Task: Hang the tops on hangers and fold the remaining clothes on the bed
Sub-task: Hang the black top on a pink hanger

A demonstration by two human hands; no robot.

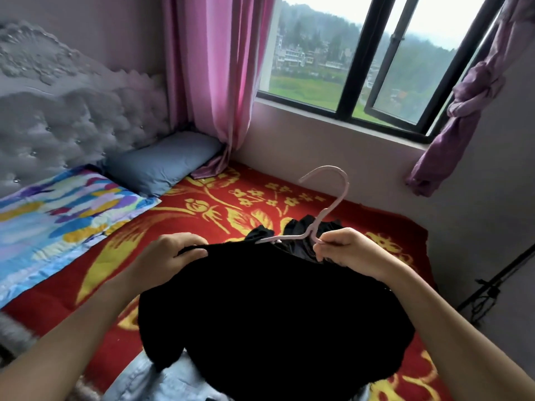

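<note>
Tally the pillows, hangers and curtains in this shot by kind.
Pillows: 2, grey pillow and patterned pillow
Hangers: 1, pink hanger
Curtains: 2, pink curtain and purple curtain
Total: 5

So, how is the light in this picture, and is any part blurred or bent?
Head view: daylight enters through the window, where the sky is washed out; the black top is so dark that its folds barely show; the pink hanger is sharp; the bottom left corner is smeared; the wide lens bows the window frame.
</note>
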